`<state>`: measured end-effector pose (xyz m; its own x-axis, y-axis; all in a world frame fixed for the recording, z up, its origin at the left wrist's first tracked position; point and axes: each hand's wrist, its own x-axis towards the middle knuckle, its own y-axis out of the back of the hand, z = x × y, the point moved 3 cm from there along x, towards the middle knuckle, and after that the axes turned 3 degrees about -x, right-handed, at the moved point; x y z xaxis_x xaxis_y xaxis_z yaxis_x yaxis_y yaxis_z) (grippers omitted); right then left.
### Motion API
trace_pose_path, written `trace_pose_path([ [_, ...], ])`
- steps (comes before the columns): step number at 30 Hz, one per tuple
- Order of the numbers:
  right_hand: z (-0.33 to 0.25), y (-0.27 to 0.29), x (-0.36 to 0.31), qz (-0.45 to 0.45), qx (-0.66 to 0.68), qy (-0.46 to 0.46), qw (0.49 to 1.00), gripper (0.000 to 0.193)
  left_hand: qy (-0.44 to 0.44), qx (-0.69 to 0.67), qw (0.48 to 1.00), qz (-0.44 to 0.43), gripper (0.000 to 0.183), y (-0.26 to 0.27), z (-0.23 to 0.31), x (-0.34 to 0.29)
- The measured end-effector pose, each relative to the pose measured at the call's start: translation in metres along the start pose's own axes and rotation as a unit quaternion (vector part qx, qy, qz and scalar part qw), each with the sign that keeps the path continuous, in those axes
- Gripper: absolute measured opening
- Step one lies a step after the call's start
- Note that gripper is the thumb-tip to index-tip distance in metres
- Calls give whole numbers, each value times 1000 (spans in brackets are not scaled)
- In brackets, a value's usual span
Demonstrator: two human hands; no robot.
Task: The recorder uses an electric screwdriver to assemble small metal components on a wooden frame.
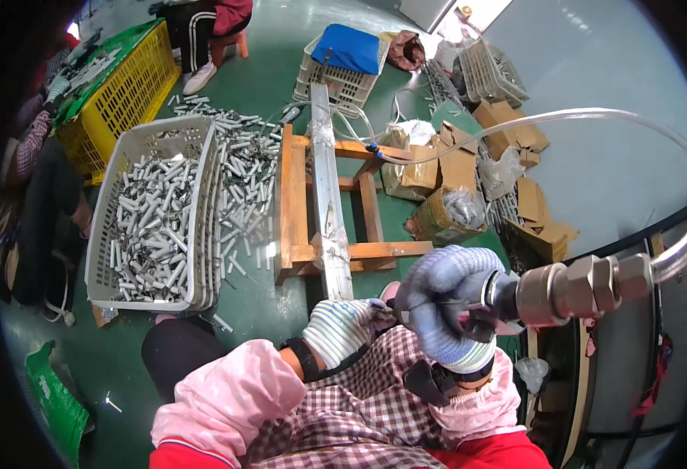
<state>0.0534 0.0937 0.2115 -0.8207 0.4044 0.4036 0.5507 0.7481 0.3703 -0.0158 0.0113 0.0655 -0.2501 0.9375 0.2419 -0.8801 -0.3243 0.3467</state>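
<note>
My right hand (445, 305), in a blue-grey knit glove, grips the handle of a metal air tool (570, 288) with a brass-coloured fitting; a clear hose (593, 116) arcs from it up and to the left. My left hand (342, 328), in a striped knit glove, is closed at the near end of a long metal rail (326, 195), and what it pinches is hidden. The rail lies on a wooden frame (335, 252) in front of my checked apron.
A white crate (117, 227) full of short white tubes stands at left, with several more tubes (242, 180) loose on the green floor. A yellow crate (124, 94), a seated person (203, 31), cardboard boxes (437, 219) and another white crate (343, 70) lie beyond.
</note>
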Motion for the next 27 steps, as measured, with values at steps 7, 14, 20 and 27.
trace_pose_path([
  [7, -6, -1, -8, 5, 174, -23, 985, 60, 38, -59, 997, 32, 13, -13, -19, -1],
  [14, 2, 3, -8, 23, 214, -38, 976, 56, 52, 60, 997, 5, 12, 2, 2, -1],
  [20, 5, 1, 5, 33, 76, -8, 997, 38, 40, -37, 998, 41, 11, -4, -10, -1],
  [27, 6, -4, 1, 85, 199, -32, 976, 37, 43, -17, 999, 27, 13, 1, 4, 0],
])
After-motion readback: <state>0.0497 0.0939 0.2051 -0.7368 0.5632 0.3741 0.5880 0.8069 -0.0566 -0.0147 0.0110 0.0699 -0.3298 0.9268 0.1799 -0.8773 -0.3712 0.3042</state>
